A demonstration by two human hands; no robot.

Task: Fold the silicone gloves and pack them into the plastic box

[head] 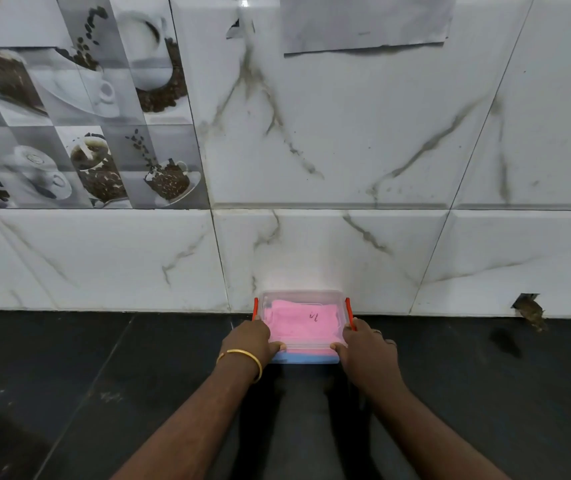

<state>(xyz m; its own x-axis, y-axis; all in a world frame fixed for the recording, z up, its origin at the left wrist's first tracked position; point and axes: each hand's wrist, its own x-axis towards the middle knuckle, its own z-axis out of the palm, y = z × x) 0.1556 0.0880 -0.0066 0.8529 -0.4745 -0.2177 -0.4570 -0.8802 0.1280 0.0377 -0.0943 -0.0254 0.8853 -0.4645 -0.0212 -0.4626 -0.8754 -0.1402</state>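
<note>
A clear plastic box [303, 327] is sitting on the dark counter [69, 375], pushed up against the foot of the marble-tiled wall [346, 150]. Its lid [303, 299] is lying on top, with a red clip [255, 308] showing on the left end and another red clip [349, 313] on the right. Pink gloves [301, 318] are showing through the lid, and a blue glove [306, 358] is peeking out low at the near side; their folds are too blurred to make out.

The left hand [251, 337] is gripping the box's near left corner, thumb lying on the lid, the other fingers curled around the side and hidden. A gold bangle [242, 360] is circling that wrist. The right hand [368, 348] is clasping the near right corner likewise, covering the lower part of that clip. Whether the clips are latched is unclear.
</note>
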